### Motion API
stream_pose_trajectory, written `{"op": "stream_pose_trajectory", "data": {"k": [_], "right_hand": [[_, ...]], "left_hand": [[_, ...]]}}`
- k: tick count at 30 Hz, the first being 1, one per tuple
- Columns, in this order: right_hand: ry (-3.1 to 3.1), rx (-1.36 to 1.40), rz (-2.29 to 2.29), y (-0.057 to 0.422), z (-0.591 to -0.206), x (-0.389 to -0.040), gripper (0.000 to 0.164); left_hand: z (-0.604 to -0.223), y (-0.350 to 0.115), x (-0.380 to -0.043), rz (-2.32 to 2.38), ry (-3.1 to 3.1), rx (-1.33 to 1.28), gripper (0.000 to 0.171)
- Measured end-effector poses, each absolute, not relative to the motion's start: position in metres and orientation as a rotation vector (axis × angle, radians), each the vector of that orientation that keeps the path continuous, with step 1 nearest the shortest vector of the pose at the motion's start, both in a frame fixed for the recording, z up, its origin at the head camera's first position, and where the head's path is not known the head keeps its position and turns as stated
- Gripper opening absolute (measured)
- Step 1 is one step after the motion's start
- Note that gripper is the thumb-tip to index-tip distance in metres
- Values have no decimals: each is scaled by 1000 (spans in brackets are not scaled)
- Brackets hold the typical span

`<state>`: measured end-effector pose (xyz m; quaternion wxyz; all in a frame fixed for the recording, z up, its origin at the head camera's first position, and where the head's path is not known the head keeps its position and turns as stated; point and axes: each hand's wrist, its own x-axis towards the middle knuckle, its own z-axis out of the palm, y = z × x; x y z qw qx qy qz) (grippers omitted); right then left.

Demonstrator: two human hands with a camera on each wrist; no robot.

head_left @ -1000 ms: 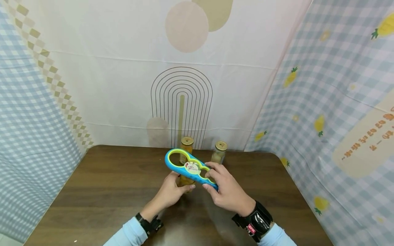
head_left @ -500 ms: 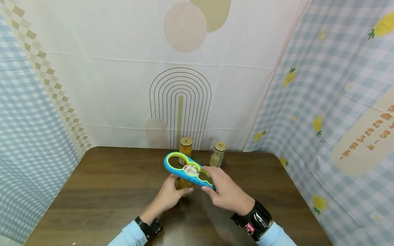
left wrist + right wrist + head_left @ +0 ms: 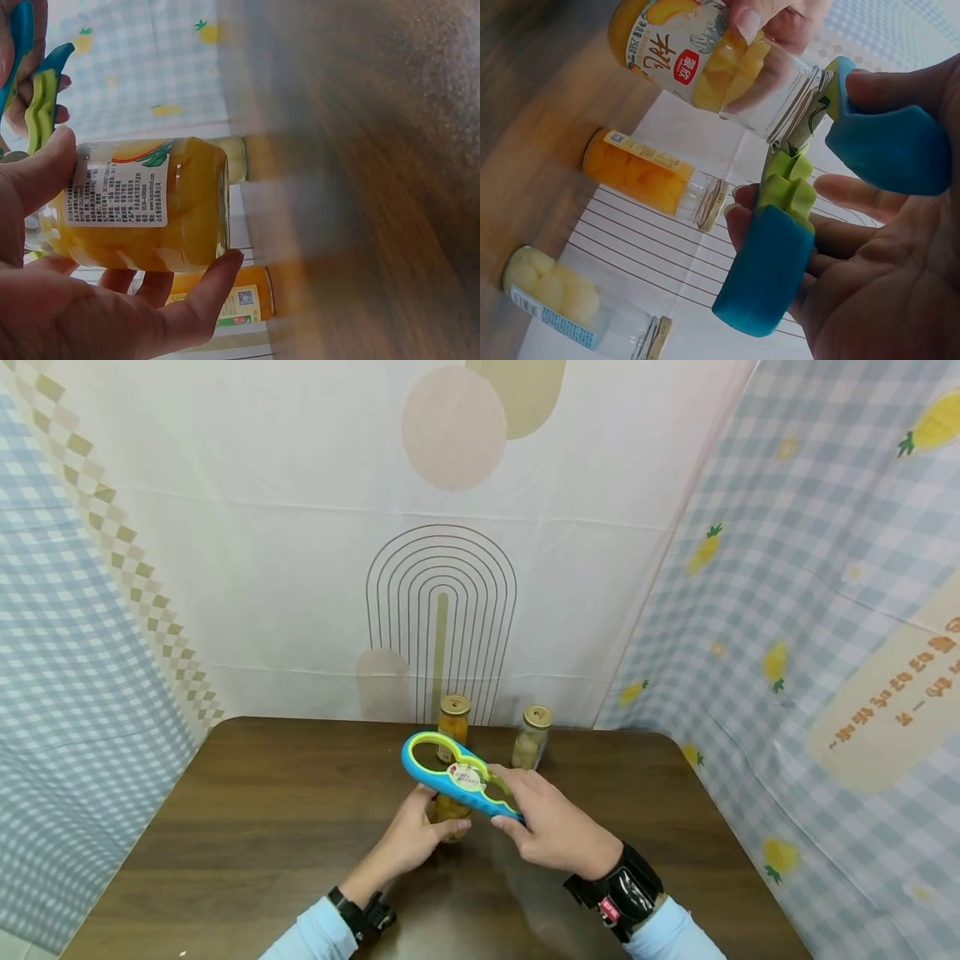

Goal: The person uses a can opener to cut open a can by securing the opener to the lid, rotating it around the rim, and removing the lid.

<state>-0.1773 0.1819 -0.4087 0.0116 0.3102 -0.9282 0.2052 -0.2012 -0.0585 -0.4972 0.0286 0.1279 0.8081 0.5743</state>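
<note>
A glass jar of yellow peach pieces is held by my left hand, thumb on one side and fingers on the other. In the head view the jar opener, blue outside and lime green inside, covers most of this jar's top. My right hand grips the opener's right end, its fingers curled round it. The right wrist view shows the opener's green teeth right at the jar's lid end; the lid is mostly hidden. I cannot tell whether the jar's base touches the table.
Behind the hands, a jar of orange fruit and a jar of pale fruit stand upright near the brown table's back edge, both with gold lids. A white patterned cloth hangs behind them, and checked cloths hang at the sides.
The opener has come down slightly over the jar, and my right fingers have curled closer round its end. My left hand stays on the jar. The last half second shows almost no movement.
</note>
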Motion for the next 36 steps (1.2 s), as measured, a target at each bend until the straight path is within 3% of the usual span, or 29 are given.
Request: {"op": "stream_pose_trajectory", "data": {"k": [13, 27, 36], "right_hand": [[-2842, 1039, 551, 190, -406, -176, 70], [-2858, 1118, 566, 200, -393, -174, 69], [-2838, 1127, 606, 196, -391, -175, 70]], "left_hand": [[-493, -65, -203, 1776, 2352, 562, 54], [-490, -82, -206, 1753, 2155, 782, 60], [-492, -88, -207, 1695, 2185, 704, 63]]}}
